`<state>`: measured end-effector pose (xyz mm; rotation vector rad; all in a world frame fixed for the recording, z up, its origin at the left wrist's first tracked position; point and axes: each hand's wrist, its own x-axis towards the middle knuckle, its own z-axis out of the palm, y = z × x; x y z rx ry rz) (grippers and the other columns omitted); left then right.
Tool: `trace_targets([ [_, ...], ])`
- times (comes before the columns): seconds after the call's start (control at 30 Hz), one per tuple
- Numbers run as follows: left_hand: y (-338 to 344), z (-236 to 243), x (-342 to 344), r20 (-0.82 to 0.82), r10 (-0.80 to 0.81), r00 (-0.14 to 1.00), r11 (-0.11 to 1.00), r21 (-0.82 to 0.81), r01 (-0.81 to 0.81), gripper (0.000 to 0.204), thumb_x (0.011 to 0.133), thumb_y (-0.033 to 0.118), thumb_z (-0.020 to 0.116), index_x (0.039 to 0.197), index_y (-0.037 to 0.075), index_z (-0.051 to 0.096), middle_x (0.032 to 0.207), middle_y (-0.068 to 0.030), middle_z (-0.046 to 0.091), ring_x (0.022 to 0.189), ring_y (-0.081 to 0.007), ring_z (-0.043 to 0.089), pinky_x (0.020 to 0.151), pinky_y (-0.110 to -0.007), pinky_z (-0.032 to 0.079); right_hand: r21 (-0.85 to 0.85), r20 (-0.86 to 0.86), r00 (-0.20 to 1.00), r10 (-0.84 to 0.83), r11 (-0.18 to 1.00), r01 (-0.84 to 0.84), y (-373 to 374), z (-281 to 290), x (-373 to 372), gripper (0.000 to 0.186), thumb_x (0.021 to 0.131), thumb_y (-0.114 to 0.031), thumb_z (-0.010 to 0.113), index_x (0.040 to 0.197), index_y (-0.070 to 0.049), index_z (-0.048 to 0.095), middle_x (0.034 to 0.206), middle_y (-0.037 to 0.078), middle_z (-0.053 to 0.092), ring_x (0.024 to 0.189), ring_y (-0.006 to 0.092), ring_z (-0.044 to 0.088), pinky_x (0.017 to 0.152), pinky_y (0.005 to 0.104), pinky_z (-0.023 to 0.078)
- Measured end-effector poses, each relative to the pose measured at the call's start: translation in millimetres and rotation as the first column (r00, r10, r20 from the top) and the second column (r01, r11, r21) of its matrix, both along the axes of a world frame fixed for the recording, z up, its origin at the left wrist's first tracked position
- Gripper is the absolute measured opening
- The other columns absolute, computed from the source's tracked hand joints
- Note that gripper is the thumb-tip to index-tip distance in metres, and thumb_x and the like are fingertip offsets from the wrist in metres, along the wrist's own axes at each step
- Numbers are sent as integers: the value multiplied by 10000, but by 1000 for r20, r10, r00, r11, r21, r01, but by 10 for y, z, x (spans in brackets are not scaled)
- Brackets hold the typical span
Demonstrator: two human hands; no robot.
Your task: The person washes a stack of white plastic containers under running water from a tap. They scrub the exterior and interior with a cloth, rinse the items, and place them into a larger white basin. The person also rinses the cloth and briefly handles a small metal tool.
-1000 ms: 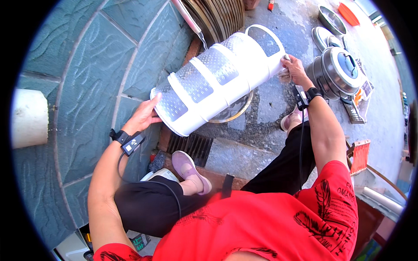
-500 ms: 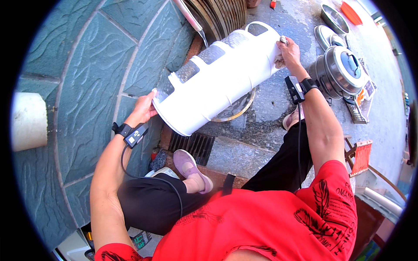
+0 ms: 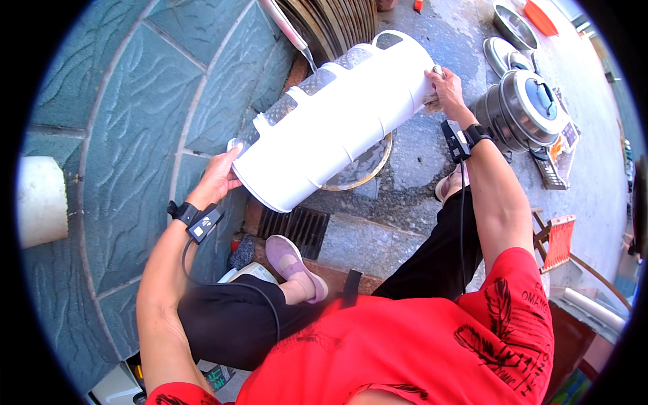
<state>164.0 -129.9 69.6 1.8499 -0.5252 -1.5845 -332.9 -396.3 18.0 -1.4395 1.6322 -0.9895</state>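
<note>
Aslant, a white tube-shaped container [image 3: 344,131] hangs above the paved floor [image 3: 361,244], between the person's two hands. The left hand [image 3: 216,175] has its grip pinching the lower rim between thumb and fingers; the right hand [image 3: 447,89], at the upper end, closes its grip on a crumpled greyish cloth [image 3: 432,104]. Below the container sits a round basin [image 3: 370,174]; a steel pot [image 3: 496,111] stands to the right.

Pretty bright spot, blue-green stone-look wall [image 3: 135,182] around 9 o'clock
Patchy grey floor [image 3: 466,34] runs out toward 1 o'clock, dark drain grate [image 3: 294,229] near the middle toward 8, plus a red-and-wood seat [image 3: 560,243] at 3.
</note>
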Motion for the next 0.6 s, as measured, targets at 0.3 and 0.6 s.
trace_targets([
  [0.3,28,-232,238,-127,169,977,986,13,-168,431,911,424,640,1146,64,613,1024,-69,673,940,-194,658,799,-361,560,-149,-200,979,46,986,-77,23,285,469,500,807,-324,682,1221,-52,621,1083,179,686,1020,309,658,908,366,488],
  [0.6,146,62,101,-122,38,992,997,73,-30,568,877,516,652,1208,59,583,1116,-86,643,1002,-199,621,846,-363,527,222,91,993,-81,973,59,25,-124,164,462,794,-445,727,938,-9,671,785,63,634,722,167,595,682,326,478],
])
